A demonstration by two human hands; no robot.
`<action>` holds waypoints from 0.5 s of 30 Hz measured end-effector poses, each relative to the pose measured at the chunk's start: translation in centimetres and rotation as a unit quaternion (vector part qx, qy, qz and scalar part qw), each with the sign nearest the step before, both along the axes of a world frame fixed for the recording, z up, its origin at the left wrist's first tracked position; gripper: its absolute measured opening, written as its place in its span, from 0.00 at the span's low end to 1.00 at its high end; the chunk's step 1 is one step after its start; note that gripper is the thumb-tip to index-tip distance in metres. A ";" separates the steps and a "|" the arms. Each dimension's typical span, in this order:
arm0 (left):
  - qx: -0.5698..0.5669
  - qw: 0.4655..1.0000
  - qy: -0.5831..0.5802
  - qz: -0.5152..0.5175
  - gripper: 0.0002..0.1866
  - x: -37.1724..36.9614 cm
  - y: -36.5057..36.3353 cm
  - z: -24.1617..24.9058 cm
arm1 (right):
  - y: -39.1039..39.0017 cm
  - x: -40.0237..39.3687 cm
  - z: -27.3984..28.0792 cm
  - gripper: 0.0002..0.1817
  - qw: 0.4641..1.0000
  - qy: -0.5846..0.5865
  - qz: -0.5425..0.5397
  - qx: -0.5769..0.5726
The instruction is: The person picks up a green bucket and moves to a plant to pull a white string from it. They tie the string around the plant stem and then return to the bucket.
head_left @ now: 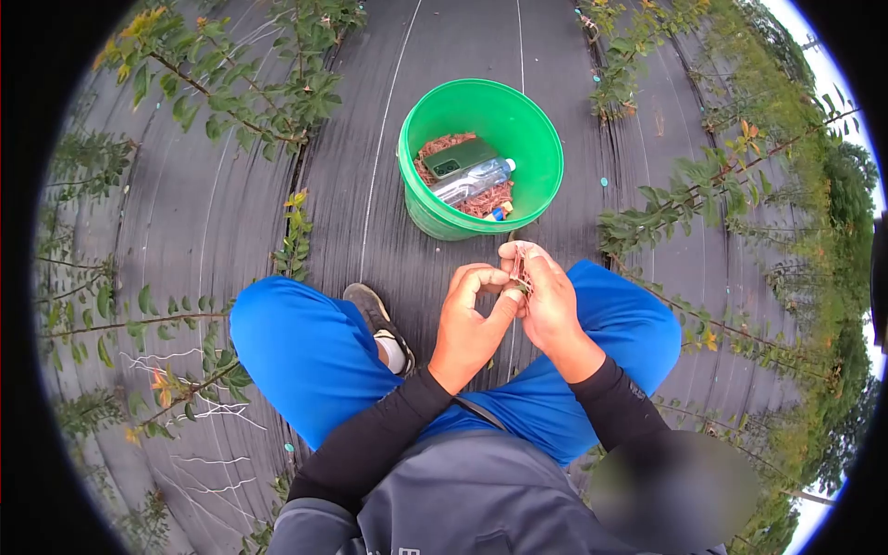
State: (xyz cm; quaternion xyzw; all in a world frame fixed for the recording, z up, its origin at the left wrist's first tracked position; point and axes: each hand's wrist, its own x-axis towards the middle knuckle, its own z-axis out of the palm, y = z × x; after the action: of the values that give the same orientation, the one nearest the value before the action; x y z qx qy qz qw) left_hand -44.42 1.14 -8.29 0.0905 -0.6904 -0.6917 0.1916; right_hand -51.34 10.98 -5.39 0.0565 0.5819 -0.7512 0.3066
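Observation:
My left hand (pixel 474 319) is closed, its thumb and fingertips pinching at a small bunch of thin reddish strands (pixel 521 270). The same bunch lies in my right hand (pixel 550 305), whose fingers are curled round it. Something small and green shows between the fingertips. Just beyond both hands stands a green bucket (pixel 546 157). Inside it are reddish-brown strands (pixel 481 202), a dark phone (pixel 467 157), a clear plastic bottle (pixel 472 182) lying on its side, and a small blue and white item (pixel 497 214).
Black ground sheet (pixel 444 46) lies under the bucket and my legs. Leafy branches (pixel 231 92) reach in from the left, and more (pixel 694 199) from the right. My bent knees in blue trousers (pixel 296 342) flank my hands. Pale thin roots or twigs (pixel 217 407) lie at left.

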 end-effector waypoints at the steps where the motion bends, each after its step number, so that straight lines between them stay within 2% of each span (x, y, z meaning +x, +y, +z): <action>1: 0.058 0.998 -0.025 -0.005 0.09 -0.1 0.0 -0.1 | 0.0 0.0 0.1 0.17 1.000 0.009 0.000 0.012; 2: 0.116 0.992 -0.051 -0.010 0.09 -0.1 0.0 -0.2 | 0.0 0.1 0.1 0.17 1.000 0.018 0.000 0.024; 3: 0.115 0.992 -0.053 -0.011 0.09 -0.1 0.0 -0.3 | -0.2 0.2 0.0 0.17 1.000 0.017 -0.001 0.024; 5: 0.348 0.927 -0.111 -0.082 0.08 -0.2 -0.2 -0.6 | -0.6 0.3 -0.3 0.16 0.997 0.070 -0.012 0.037; 9: 0.323 0.938 -0.099 -0.082 0.08 -0.2 -0.4 -0.4 | -0.8 0.5 -0.5 0.15 0.996 0.084 -0.010 0.024; 11: 0.301 0.942 -0.114 -0.091 0.08 -0.2 -0.3 -0.7 | -0.7 0.4 -1.1 0.14 0.988 0.151 0.002 0.042; 15: 0.251 0.961 -0.090 -0.078 0.05 0.0 -0.2 -1.4 | -0.7 0.6 -1.2 0.13 0.986 0.158 0.008 0.058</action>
State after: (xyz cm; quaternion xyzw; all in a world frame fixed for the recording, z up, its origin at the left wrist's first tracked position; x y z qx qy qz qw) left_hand -44.44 0.96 -9.71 0.1431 -0.5142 -0.8444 0.0452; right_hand -50.79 10.29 -6.57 -0.0498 0.6659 -0.7134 0.2126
